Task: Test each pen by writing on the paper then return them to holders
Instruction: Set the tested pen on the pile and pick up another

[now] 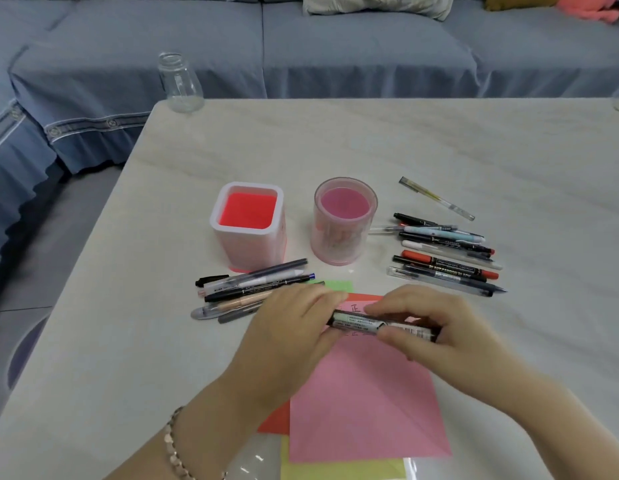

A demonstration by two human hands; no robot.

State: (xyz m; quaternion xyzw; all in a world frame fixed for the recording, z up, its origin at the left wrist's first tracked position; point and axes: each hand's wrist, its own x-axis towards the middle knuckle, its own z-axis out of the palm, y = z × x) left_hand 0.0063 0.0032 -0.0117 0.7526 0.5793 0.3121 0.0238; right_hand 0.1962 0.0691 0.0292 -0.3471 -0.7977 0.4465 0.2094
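A pale, marble-patterned table [474, 150] is seen in front of a sofa [335, 46] draped in blue-grey covers, with a light cushion [377, 5] lying on its seat. A glass jar [180, 83] is set at the table's far left corner.

Near the middle of the table, a square holder [245, 247] with a red inside is flanked on the right by a round clear holder [342, 244] tinted pink. One pile of pens [252, 282] is laid just in front of the square holder, and a second pile [446, 258] is spread to the right of the round one, with a single clear pen [436, 198] set apart behind it.

A pink sheet of paper [363, 400] is placed by the near edge, over red [277, 420], yellow [335, 471] and green [335, 285] sheets.

A black marker [370, 323] is held just above the pink sheet's far end, where written marks are seen. Its long axis is laid left to right, roughly along the near edge and dipping slightly to the right. Both ends are covered, so the tip's direction cannot be told. Its left end is gripped by the curled fingers of the left hand [287, 327], on whose wrist a bracelet [173, 445] is worn; its right part is pinched between the thumb and fingers of the right hand [439, 323].
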